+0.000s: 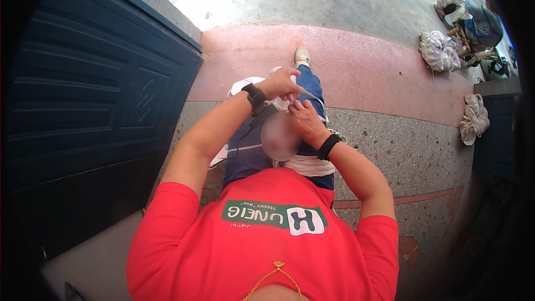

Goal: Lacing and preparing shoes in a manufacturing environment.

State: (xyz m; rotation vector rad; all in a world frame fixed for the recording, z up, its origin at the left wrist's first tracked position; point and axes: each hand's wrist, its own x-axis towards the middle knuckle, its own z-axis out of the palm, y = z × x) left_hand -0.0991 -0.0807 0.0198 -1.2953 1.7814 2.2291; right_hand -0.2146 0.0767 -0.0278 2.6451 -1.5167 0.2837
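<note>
Above my lap, my left hand (281, 85) is closed in a pinch on a thin whitish strip (313, 97), which runs over the right knee. Close below it, my right hand (307, 122) has its fingers curled inward, nearly meeting the left fingertips; what they grip is too small to make out. A bundle of white strips (309, 165) lies across my thighs. White cloth (239, 86) shows beyond my left wrist. A dark cable (238, 147) hangs by the left thigh. A round blurred patch hides part of the lap.
A dark blue panelled door (100, 78) stands close on the left. White bundles (440, 52) and another pale bundle (474, 120) lie on the right, beside a cart-like object (482, 28) loaded with things. The floor has a pink band (368, 69) and speckled stone (401, 145).
</note>
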